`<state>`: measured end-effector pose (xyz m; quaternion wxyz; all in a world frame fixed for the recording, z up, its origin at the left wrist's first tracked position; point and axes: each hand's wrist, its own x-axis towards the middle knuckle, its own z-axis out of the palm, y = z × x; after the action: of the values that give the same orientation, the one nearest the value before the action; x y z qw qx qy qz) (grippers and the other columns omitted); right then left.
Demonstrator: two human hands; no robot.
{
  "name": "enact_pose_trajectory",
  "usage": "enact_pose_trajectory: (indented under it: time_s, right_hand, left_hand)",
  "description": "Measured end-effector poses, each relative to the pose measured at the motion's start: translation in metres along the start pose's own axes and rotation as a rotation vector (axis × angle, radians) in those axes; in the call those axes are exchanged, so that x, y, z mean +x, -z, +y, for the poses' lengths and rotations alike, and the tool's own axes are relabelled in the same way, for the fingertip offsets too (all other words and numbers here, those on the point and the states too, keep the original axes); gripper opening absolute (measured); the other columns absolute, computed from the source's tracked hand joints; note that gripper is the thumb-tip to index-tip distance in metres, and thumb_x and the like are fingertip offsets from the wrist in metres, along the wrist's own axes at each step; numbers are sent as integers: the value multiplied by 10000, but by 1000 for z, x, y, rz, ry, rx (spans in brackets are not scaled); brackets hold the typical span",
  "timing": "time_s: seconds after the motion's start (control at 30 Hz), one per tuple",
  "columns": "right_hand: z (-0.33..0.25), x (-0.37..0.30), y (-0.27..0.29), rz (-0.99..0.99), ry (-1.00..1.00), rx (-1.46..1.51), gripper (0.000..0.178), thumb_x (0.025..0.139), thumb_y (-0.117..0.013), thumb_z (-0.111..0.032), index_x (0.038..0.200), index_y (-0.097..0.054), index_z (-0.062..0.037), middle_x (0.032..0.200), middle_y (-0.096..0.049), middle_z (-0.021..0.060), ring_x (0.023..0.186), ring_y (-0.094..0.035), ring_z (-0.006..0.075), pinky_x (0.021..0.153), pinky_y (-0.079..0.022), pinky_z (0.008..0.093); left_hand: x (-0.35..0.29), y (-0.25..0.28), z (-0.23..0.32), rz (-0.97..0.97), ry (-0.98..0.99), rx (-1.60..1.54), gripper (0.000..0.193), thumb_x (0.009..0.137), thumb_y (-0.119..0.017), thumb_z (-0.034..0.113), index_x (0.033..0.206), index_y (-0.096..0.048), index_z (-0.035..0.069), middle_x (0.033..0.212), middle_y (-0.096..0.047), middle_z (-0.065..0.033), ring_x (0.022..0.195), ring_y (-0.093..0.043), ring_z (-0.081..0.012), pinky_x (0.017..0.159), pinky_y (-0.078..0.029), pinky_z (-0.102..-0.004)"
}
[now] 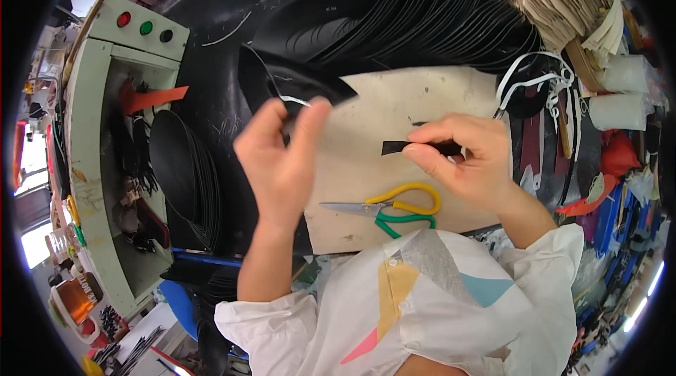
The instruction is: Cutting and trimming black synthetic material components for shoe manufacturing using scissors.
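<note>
Right hand [465,151] pinches black strip [392,147] over middle of board [352,172]. I'd guess light, bendy, slick; I'd hold it near an end. Left hand [278,154], blurred, by black sheet [304,82] at board's top-left corner: can't tell if gripping.

Black strip [392,147], pinched, black panel [310,82], pointed corner

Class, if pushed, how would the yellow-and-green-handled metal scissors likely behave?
The scissors would probably slide rather than roll, lying flat on the beige board. Metal blades suggest some weight; the hinged handles might swing.
</note>
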<state>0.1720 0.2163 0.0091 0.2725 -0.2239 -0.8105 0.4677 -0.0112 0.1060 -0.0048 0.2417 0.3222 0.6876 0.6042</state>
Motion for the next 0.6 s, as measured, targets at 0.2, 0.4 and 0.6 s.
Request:
enact_pose_trajectory:
  time_s: [0.2, 0.4, 0.6]
  right_hand:
    - [-6, 0, -16, -138, -146, 256, 76, 743, -718, -4, 784, -657, 16, 720, -654, 47, 613, -584, 57, 543, -452, 175]
    - [-5, -3, -26, -190, -176, 242, 68, 736, -719, -4, 772, -665, 16, 717, -656, 50, 618, -594, 67, 547, -463, 184]
    - [-9, -3, -29, -208, -243, 239, 65, 754, -701, -44, 774, -668, 9, 683, -659, 55, 618, -614, 83, 561, -489, 211]
  left_hand:
    - [-61, -4, -22, -211, 295, -463, 169, 923, -522, 55, 1039, -603, -36, 949, -625, -34, 853, -512, -49, 785, -387, -194]
    - [-73, -4, -15, -258, 310, -430, 133, 910, -528, 25, 989, -617, -34, 873, -603, 0, 772, -492, -22, 690, -388, -160]
    - [-76, 1, -16, -341, 241, -255, 161, 906, -534, 31, 1040, -602, -28, 828, -620, 3, 764, -536, -47, 676, -439, -189]
